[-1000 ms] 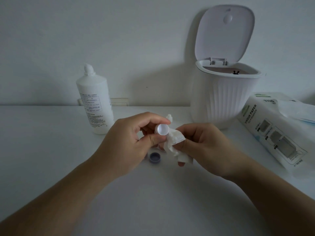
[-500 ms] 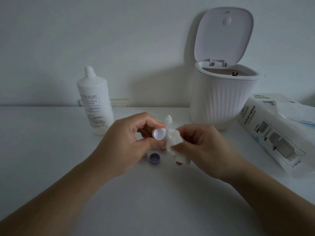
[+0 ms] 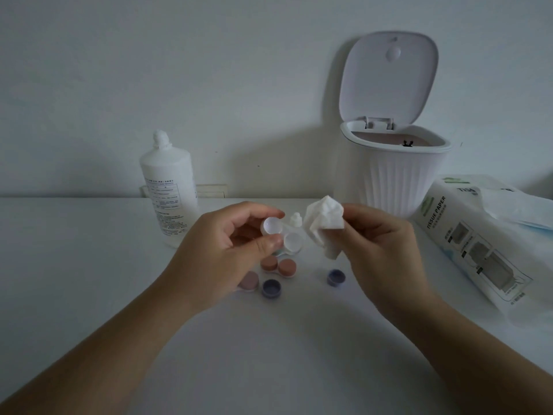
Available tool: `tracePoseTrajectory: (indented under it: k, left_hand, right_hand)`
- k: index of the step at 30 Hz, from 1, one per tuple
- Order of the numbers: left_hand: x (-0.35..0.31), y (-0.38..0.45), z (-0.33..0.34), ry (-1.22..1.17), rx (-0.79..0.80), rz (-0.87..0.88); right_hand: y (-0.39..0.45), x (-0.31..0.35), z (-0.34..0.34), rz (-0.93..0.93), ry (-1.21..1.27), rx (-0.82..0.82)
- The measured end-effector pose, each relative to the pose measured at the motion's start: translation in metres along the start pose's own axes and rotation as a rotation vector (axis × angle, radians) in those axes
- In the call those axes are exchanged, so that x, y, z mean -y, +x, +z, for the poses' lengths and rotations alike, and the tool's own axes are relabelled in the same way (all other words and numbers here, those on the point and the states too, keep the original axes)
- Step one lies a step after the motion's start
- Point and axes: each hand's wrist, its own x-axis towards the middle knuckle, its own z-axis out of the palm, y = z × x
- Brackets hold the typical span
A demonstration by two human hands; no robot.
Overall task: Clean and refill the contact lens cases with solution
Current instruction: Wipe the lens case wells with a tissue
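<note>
solution bottle [image 3: 169,195] back-left on table [image 3: 89,265] | bin [image 3: 395,172] back-right | tissue pack [image 3: 475,244] right of bin

Dim, bluish light (soft shadows)

One head-worn view only, looking forward and down across the white table [image 3: 89,295] toward the wall. It sits close above the left hand [image 3: 221,256] and right hand [image 3: 386,259], forearms entering from the bottom edge.

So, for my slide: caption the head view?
Left hand holds an open lens case; right hand holds a crumpled tissue.
</note>
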Motion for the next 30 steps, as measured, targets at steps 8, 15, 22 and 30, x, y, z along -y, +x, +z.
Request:
tracePoseTrajectory:
  k: [8, 15, 22, 30]
  left_hand:
    - [0.003, 0.002, 0.001, -0.19, 0.177, -0.162]
    - [0.01, 0.001, 0.005, -0.076, 0.205, -0.06]
    - [0.012, 0.002, 0.005, -0.078, 0.178, -0.024]
    - [0.012, 0.0, 0.004, -0.072, 0.161, -0.021]
  right_hand:
    - [0.001, 0.0, 0.0, 0.136, 0.029, 0.026]
    - [-0.001, 0.0, 0.003, 0.172, 0.004, 0.073]
    - [-0.001, -0.002, 0.005, 0.175, -0.054, 0.265]
    - [0.001, -0.005, 0.001, 0.327, -0.082, 0.385]
